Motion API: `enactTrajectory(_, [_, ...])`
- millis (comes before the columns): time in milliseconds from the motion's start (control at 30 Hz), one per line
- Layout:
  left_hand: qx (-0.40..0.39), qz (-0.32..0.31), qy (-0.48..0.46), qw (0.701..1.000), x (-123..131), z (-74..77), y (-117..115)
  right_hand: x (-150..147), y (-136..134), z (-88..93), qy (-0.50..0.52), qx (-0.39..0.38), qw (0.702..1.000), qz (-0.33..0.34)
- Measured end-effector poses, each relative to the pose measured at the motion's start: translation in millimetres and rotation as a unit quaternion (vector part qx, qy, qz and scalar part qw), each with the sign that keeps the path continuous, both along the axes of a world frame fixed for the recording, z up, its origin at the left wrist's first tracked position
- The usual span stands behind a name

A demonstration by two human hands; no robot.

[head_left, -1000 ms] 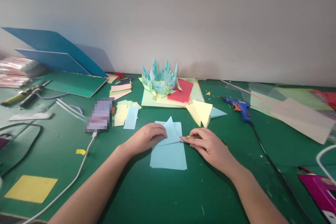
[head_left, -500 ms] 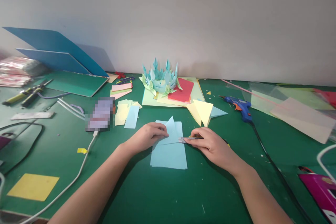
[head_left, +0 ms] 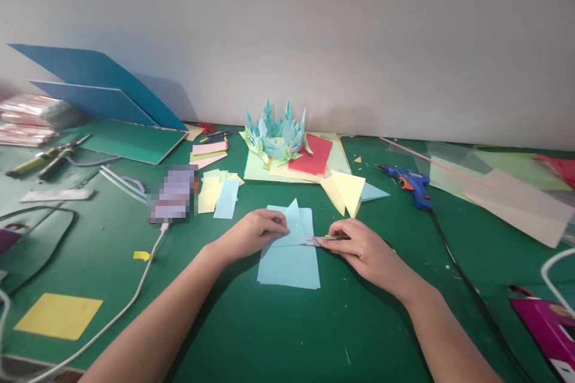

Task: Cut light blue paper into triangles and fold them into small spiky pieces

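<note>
Left grip is pinching folded blue paper, right grip is clasping a metal-tipped tool, any slackness possibly skewing the paper.

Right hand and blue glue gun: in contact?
Apart. The head view shows bare green tabletop plainly between the right hand and the blue glue gun.

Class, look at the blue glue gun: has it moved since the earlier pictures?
No. Judged against the paper crown, the glue gun keeps its place and angle, shifting neither way; only the whole view drifts slightly.
</note>
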State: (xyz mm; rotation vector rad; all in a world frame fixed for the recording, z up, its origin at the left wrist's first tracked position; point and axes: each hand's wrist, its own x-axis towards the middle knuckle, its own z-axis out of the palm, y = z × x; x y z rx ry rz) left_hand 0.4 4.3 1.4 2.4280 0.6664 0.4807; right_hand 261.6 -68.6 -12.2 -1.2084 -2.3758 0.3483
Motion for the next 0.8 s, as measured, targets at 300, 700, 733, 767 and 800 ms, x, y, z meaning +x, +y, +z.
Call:
enactTrajectory(300, [-0.009, 0.002, -0.01, 1.0, -1, -3.0, 0, -5, -1, 2.5, -0.009, -0.009, 1.0, 0.009])
enactTrajectory(700, [-0.016, 0.002, -0.008, 1.0, 2, 1.3, 0, -17, -1, 2.6, -0.015, -0.002, 1.0, 0.011])
enactTrajectory(733, [-0.017, 0.002, -0.008, 1.0, 2, 1.4, 0, -18, 0, 2.8, -0.014, -0.001, 1.0, 0.012])
enactTrajectory(767, [-0.018, 0.003, -0.008, 1.0, 2, 1.4, 0, -19, 0, 3.2, -0.014, -0.001, 1.0, 0.014])
enactTrajectory(800, [-0.019, 0.003, -0.006, 1.0, 2, 1.5, 0, -19, 0, 3.6, -0.015, -0.002, 1.0, 0.017])
